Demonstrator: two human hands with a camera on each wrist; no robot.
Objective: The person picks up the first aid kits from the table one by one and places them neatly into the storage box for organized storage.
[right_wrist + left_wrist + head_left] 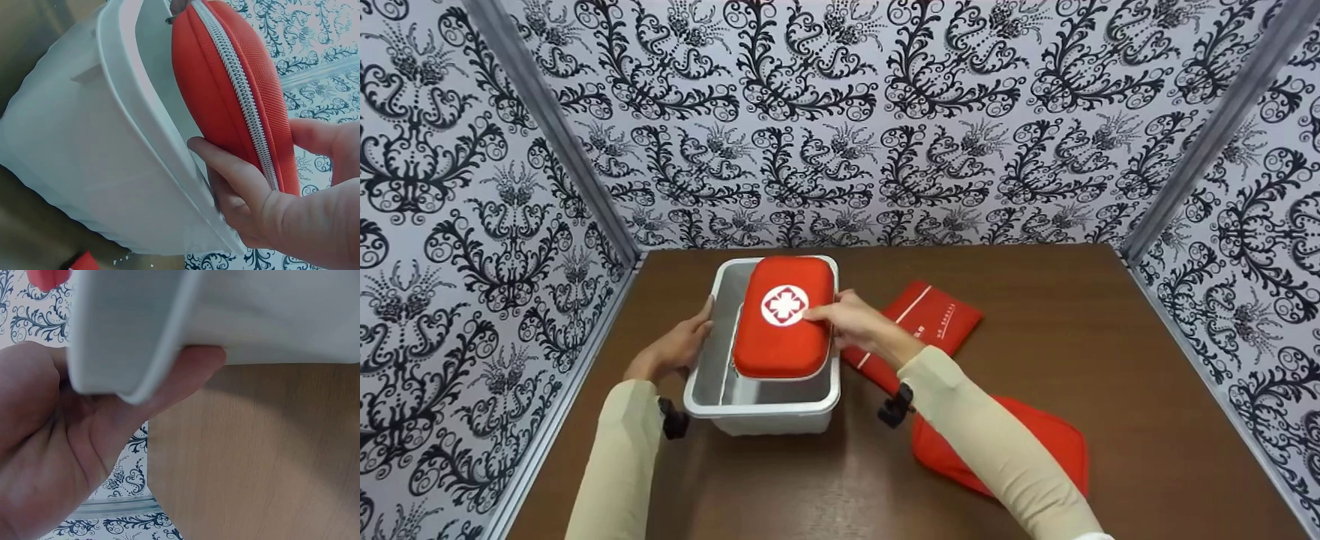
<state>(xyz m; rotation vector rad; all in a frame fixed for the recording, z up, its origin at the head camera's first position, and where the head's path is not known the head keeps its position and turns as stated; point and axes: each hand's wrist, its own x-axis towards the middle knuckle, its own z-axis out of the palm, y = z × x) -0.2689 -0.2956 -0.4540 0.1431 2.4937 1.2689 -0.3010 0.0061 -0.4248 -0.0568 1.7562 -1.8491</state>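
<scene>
A red zippered first aid case (772,349) with a white cross emblem is held over a light grey plastic bin (765,409). My right hand (855,319) grips its right side, thumb on the top face and fingers underneath. In the right wrist view the case (197,84) tilts above the bin's rim, and its silver zipper (242,90) is closed along the visible side. My left hand (679,345) holds the bin's left wall at the rim. Up close in the left wrist view, that hand (62,433) wraps the bin's edge (112,332).
A flat red pouch (949,319) with white stripes and lettering lies right of the bin. Nearer me, another red case or pouch (1050,435) sits partly under my right forearm. The brown table (1147,360) meets patterned walls (840,135) behind and at both sides.
</scene>
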